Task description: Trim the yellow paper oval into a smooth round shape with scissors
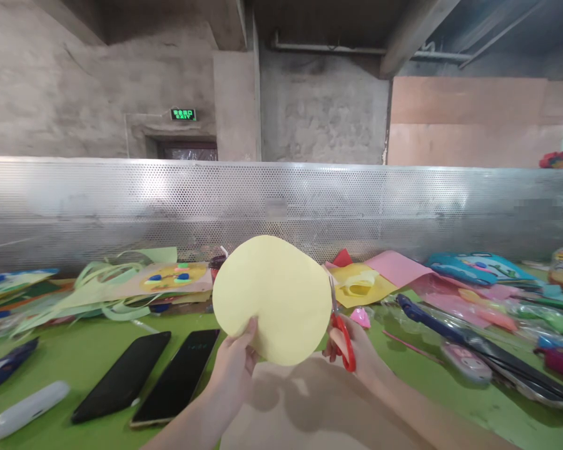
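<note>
A rounded piece of pale yellow paper is held up in front of me, its outline slightly uneven at the upper right. My left hand pinches its lower left edge, thumb on the near face and fingers behind. In my right hand are scissors with red handles, fingers wrapped through the loops. Their blades point upward against the paper's right edge; how far apart the blades are I cannot make out. Beneath both hands lies a beige sheet on the green table.
Two black phones and a white oblong object lie to the left. Pale green paper strips are heaped behind them. Pink paper, yellow paper and plastic-wrapped items spread rightward. A perforated metal panel borders the table's back.
</note>
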